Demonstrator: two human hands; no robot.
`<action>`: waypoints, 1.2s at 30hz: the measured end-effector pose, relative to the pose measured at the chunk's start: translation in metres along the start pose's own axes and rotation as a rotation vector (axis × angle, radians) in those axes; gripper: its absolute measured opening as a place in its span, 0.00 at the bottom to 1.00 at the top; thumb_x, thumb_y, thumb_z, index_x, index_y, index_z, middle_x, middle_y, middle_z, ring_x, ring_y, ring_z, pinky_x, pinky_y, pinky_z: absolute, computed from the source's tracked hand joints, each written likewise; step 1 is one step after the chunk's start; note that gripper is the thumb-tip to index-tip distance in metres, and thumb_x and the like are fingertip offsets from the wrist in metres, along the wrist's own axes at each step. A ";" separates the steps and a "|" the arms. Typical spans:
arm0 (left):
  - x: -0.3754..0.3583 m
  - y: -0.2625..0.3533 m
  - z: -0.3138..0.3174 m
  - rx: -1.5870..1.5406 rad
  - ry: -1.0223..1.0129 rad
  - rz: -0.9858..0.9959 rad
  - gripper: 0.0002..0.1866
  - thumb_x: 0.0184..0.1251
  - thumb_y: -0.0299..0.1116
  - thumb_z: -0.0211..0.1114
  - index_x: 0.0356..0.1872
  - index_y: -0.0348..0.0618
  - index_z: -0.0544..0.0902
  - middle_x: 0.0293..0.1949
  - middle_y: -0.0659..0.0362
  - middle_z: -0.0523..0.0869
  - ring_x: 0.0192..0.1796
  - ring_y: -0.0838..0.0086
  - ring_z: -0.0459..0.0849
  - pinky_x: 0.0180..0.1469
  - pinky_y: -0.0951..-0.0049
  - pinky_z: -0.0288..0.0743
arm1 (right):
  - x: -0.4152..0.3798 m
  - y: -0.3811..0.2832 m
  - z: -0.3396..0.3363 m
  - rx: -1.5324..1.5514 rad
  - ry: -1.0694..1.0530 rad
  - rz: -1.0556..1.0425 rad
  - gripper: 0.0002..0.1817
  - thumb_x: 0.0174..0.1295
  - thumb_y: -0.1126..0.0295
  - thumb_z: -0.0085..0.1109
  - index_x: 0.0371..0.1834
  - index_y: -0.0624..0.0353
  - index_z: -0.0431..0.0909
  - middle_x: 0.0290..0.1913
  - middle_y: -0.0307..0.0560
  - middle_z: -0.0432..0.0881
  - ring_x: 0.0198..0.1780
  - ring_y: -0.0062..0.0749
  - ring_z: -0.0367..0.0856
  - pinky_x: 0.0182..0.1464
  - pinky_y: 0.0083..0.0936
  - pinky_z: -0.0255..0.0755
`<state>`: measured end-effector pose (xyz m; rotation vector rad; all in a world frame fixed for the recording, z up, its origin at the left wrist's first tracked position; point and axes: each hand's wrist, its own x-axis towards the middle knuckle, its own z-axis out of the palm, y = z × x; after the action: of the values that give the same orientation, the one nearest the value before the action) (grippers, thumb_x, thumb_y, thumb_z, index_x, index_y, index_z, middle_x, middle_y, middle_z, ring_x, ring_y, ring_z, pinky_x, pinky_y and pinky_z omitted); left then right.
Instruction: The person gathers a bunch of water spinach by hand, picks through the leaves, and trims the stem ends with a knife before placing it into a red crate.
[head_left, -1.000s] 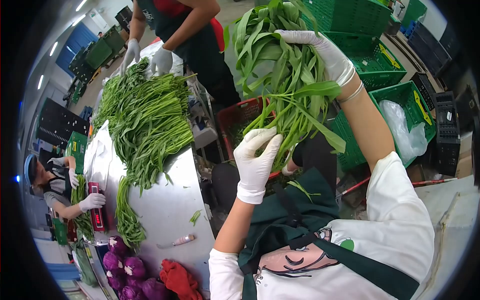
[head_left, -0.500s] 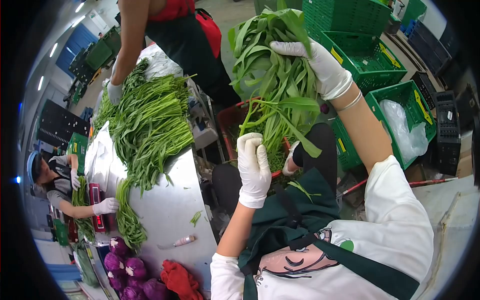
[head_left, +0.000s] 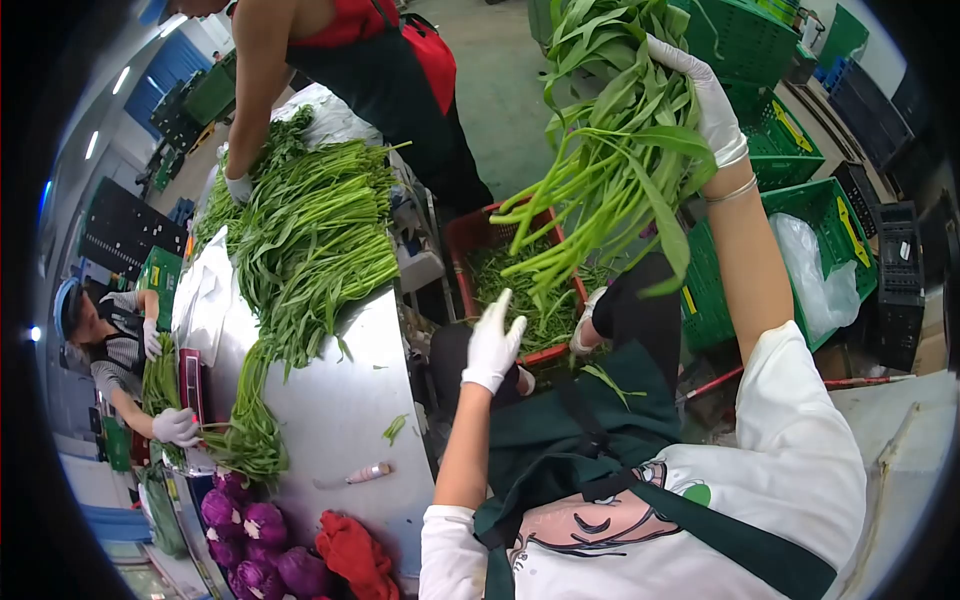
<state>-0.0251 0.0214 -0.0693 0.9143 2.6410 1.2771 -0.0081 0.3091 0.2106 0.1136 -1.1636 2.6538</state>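
Gloved in white, my right hand (head_left: 708, 105) is closed round a leafy bunch of water spinach (head_left: 640, 130), held up at the upper right. Its pale green stems hang down toward the lower left. My left hand (head_left: 492, 345), also gloved, is below the stem ends and apart from them, with fingers spread and nothing in it. Behind it, a red crate (head_left: 470, 240) on the floor holds green trimmings. A large pile of water spinach (head_left: 310, 230) lies on the metal table (head_left: 340, 415), with a small knife (head_left: 368, 473) nearer me.
Purple cabbages (head_left: 265, 525) and a red cloth (head_left: 355, 555) lie at the table's near end. One co-worker (head_left: 365, 80) reaches into the pile; another (head_left: 125, 360) handles greens beside a red scale (head_left: 190, 385). Green crates (head_left: 825, 225) stand at the right.
My right hand has moved right and up with the bunch. My left hand, closed near the stems before, has dropped away and opened. The far-left co-worker's hand has moved down.
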 end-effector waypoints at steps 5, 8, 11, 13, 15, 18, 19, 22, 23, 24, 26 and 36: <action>0.026 0.038 -0.061 -0.351 0.253 -0.080 0.22 0.64 0.37 0.58 0.57 0.37 0.71 0.55 0.52 0.75 0.58 0.67 0.73 0.60 0.71 0.64 | -0.006 0.004 0.012 -0.090 0.094 0.022 0.07 0.55 0.72 0.59 0.37 0.60 0.79 0.31 0.45 0.83 0.28 0.28 0.83 0.35 0.26 0.81; 0.044 0.073 -0.101 -0.610 0.455 0.116 0.25 0.69 0.43 0.51 0.58 0.33 0.68 0.59 0.51 0.71 0.61 0.67 0.68 0.64 0.70 0.58 | -0.016 0.015 0.033 -0.080 0.033 0.117 0.07 0.56 0.72 0.58 0.36 0.61 0.79 0.29 0.43 0.83 0.27 0.27 0.82 0.34 0.24 0.81; 0.061 0.109 -0.119 -0.739 0.039 0.278 0.38 0.66 0.59 0.41 0.62 0.33 0.63 0.62 0.51 0.67 0.65 0.65 0.63 0.67 0.68 0.53 | -0.018 0.026 0.049 -0.036 -0.079 0.269 0.08 0.57 0.71 0.57 0.37 0.61 0.78 0.28 0.43 0.83 0.27 0.27 0.83 0.34 0.22 0.81; 0.068 0.110 -0.101 -1.142 -0.312 0.182 0.44 0.63 0.68 0.37 0.63 0.33 0.63 0.62 0.52 0.67 0.67 0.64 0.61 0.67 0.67 0.52 | -0.016 0.030 0.065 0.020 -0.108 0.329 0.07 0.58 0.70 0.56 0.36 0.61 0.78 0.28 0.44 0.83 0.27 0.27 0.83 0.34 0.22 0.80; 0.071 0.079 -0.073 -1.830 -0.884 0.081 0.53 0.50 0.77 0.41 0.66 0.39 0.59 0.65 0.53 0.63 0.66 0.65 0.62 0.68 0.66 0.52 | 0.003 0.032 0.059 -0.074 -0.139 0.382 0.06 0.57 0.70 0.57 0.33 0.60 0.79 0.28 0.45 0.83 0.27 0.27 0.82 0.33 0.22 0.79; 0.053 0.140 -0.070 -1.810 -0.915 0.033 0.69 0.34 0.85 0.42 0.67 0.29 0.47 0.63 0.27 0.54 0.65 0.36 0.56 0.66 0.42 0.45 | 0.025 0.039 0.038 -0.120 -0.134 0.351 0.07 0.56 0.69 0.58 0.33 0.61 0.79 0.28 0.47 0.83 0.26 0.29 0.83 0.34 0.23 0.79; 0.050 0.138 -0.069 -1.861 -0.942 0.022 0.70 0.32 0.85 0.42 0.67 0.28 0.46 0.62 0.26 0.54 0.64 0.36 0.57 0.65 0.42 0.47 | 0.032 0.042 0.029 -0.123 -0.116 0.340 0.07 0.56 0.69 0.58 0.33 0.61 0.79 0.29 0.47 0.83 0.27 0.30 0.83 0.34 0.24 0.79; 0.037 0.130 -0.059 -2.022 -0.972 0.064 0.73 0.28 0.85 0.46 0.68 0.30 0.43 0.61 0.25 0.56 0.62 0.36 0.62 0.62 0.41 0.55 | 0.034 0.042 0.014 -0.003 -0.206 0.454 0.08 0.57 0.69 0.58 0.35 0.62 0.79 0.31 0.48 0.83 0.28 0.31 0.83 0.35 0.25 0.80; 0.037 0.128 -0.060 -2.002 -1.065 0.048 0.71 0.29 0.82 0.54 0.68 0.31 0.45 0.61 0.29 0.59 0.60 0.37 0.65 0.60 0.43 0.59 | 0.033 0.042 0.011 -0.008 -0.218 0.458 0.08 0.57 0.70 0.57 0.35 0.62 0.79 0.31 0.48 0.83 0.29 0.31 0.84 0.35 0.25 0.80; 0.037 0.125 -0.061 -1.978 -1.157 0.031 0.70 0.29 0.78 0.61 0.67 0.32 0.47 0.60 0.32 0.62 0.57 0.38 0.69 0.58 0.45 0.63 | 0.032 0.042 0.010 -0.012 -0.229 0.460 0.08 0.57 0.70 0.57 0.35 0.62 0.79 0.31 0.48 0.83 0.29 0.31 0.84 0.35 0.26 0.80; 0.033 0.126 -0.058 -1.941 -1.146 0.048 0.71 0.27 0.78 0.62 0.67 0.32 0.46 0.58 0.31 0.65 0.56 0.41 0.71 0.59 0.48 0.64 | 0.028 0.043 0.012 -0.062 -0.169 0.435 0.07 0.58 0.70 0.57 0.35 0.62 0.79 0.30 0.47 0.83 0.28 0.30 0.84 0.35 0.25 0.80; 0.011 0.113 -0.067 -1.706 -1.006 -0.414 0.20 0.54 0.35 0.63 0.42 0.33 0.70 0.19 0.64 0.69 0.16 0.80 0.69 0.23 0.72 0.72 | 0.027 0.069 -0.020 -0.106 -0.091 0.434 0.15 0.59 0.58 0.58 0.42 0.57 0.79 0.36 0.43 0.83 0.32 0.26 0.82 0.39 0.23 0.78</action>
<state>-0.0005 0.0348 0.0592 0.3599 0.4420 1.5874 -0.0508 0.2838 0.1519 -0.0434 -1.5042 2.9699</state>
